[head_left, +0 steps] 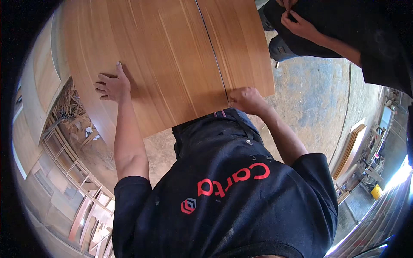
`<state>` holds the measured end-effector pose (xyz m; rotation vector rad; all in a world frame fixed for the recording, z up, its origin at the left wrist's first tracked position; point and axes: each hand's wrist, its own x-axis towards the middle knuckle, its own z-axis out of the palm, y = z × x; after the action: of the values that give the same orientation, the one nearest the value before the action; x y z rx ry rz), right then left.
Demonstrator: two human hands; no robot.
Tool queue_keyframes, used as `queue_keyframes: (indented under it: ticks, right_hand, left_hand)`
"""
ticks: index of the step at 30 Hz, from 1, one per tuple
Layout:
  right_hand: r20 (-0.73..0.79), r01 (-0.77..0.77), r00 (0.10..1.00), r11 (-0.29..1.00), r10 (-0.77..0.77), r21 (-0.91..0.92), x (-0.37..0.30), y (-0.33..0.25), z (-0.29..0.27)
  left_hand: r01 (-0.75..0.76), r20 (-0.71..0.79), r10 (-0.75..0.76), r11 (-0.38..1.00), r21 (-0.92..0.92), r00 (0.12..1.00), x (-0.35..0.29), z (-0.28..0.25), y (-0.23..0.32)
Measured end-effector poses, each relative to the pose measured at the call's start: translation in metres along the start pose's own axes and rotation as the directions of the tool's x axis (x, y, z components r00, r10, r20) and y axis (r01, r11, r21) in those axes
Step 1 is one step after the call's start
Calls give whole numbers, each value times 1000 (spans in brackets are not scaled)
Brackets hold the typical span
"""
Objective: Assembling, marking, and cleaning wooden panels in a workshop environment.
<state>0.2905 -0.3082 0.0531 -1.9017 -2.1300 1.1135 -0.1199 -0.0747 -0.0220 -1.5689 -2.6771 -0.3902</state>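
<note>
The left hand [112, 85] lay flat, fingers spread, on a smooth orange-brown wooden panel [172, 56]; the right hand [245, 99] was fisted at the panel's near edge, beside a thin seam [213, 47].

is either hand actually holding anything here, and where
Right hand pinches the wooden panel at its near edge, by the seam; left hand only rests flat on it.

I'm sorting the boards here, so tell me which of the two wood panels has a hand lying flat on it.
The wide panel left of the seam: the left hand lies flat on it. The narrower right panel has none; the right hand is fisted at the seam's near end.
</note>
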Motion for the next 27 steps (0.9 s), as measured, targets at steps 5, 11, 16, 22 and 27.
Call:
queue_keyframes:
  ticks: [5, 11, 16, 22, 27]
  right_hand:
    - [-65, 58, 995, 985, -70, -165, 34, 12, -9]
    - [-205, 64, 976, 996, -75, -57, 81, 13, -29]
    - [-198, 117, 971, 988, -136, -106, 108, 13, -40]
    - [-235, 128, 957, 976, -169, -176, 132, 9, -57]
    - [-258, 35, 963, 985, -79, -171, 156, 5, -66]
  left_hand:
    - [-14, -40, 16, 999, 49, 999, -2, 0, 0]
    - [5, 48, -4, 1000, -19, 999, -1, -9, 8]
    - [14, 119, -13, 1000, -8, 993, -4, -18, 6]
    - [10, 84, -10, 1000, 2, 996, -3, -12, 7]
    - [-15, 68, 13, 999, 30, 998, -7, -9, 2]
